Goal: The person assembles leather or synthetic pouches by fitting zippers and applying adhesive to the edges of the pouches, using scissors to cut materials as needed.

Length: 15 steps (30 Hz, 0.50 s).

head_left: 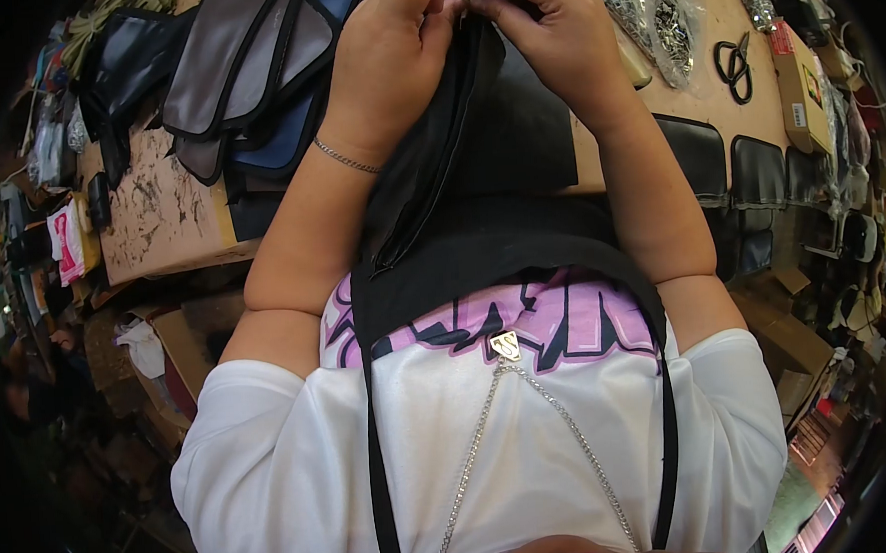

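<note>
At the top centre, my left hand (391,54) and my right hand (546,36) meet, thumbs and fingers pinched together. Between their fingertips they grip the upper end of a long black folded piece (436,152), which looks like fabric or leather with a seamed edge. It hangs down towards my black apron (481,239). A tiny pale or shiny bit shows at the pinch, too small to name. Under my right wrist lies a flat black sheet (531,137). Left of my left hand is a stack of grey and blue panels with black edging (242,77).
Clear bags of small metal parts (670,24) and black-handled scissors (735,69) lie on the table (159,216) to the right. Black panels (692,153) line its right front edge. A cardboard box (802,87) stands further right; black material (131,67) lies at far left.
</note>
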### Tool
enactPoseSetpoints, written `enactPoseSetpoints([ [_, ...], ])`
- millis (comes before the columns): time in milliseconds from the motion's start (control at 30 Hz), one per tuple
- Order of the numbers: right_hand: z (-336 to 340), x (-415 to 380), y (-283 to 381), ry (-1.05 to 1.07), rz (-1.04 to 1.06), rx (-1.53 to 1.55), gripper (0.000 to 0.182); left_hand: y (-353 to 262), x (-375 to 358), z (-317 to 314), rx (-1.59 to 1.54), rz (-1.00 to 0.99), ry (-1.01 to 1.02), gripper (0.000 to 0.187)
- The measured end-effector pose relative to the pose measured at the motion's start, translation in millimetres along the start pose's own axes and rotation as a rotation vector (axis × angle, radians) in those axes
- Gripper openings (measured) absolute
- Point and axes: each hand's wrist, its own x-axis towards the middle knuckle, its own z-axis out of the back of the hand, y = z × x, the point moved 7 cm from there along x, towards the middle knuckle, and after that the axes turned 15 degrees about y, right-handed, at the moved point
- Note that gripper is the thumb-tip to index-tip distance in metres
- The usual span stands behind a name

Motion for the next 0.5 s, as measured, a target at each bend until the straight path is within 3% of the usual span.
enactPoseSetpoints([
  [500,-1.2,-2.3,17.0,-0.039,0.128,-0.13,0.01,10.6,-2.3,-3.7,0.088,-0.064,-0.022,0.012],
])
